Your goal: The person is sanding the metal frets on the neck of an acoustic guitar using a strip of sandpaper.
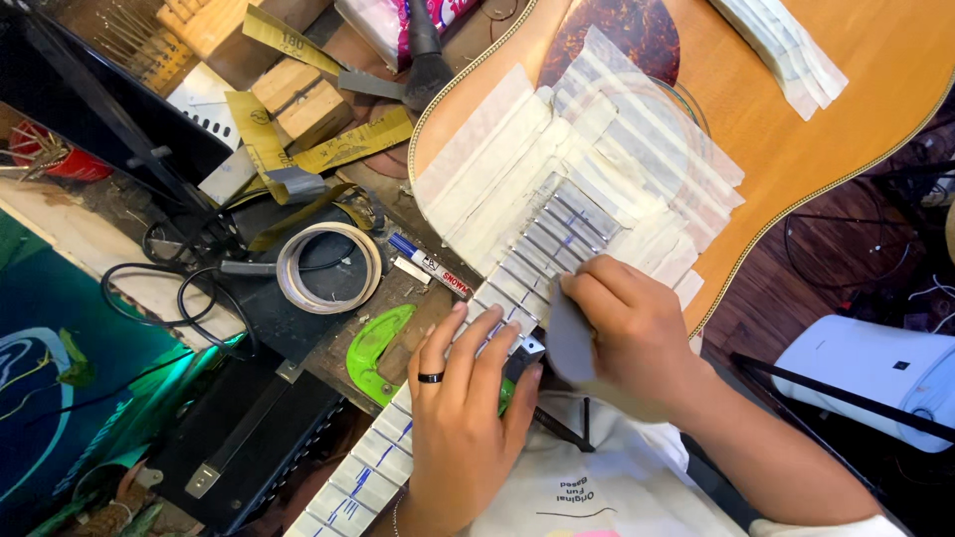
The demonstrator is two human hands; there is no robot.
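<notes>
Guitar (796, 129), acoustic, is laid across a cluttered bench (398, 298) in the head view, body at upper right and neck running down to lower left. The fretboard (537, 259) is masked with strips of pale tape (497, 169) between the frets, more strips being fanned over the soundhole area; blue marks are seen on the frets. The left hand (463, 418), a black ring on one finger, is laid flat on the fretboard, fingers extended and together, nothing being gripped. The right hand (632, 328) is closed on a grey pad (569, 343), which is pressed against the fretboard just beside the left fingertips. A tape roll (328, 267), a marker (430, 267), a green curved tool (376, 350) and wood blocks (303, 104) are noted left of the neck.
</notes>
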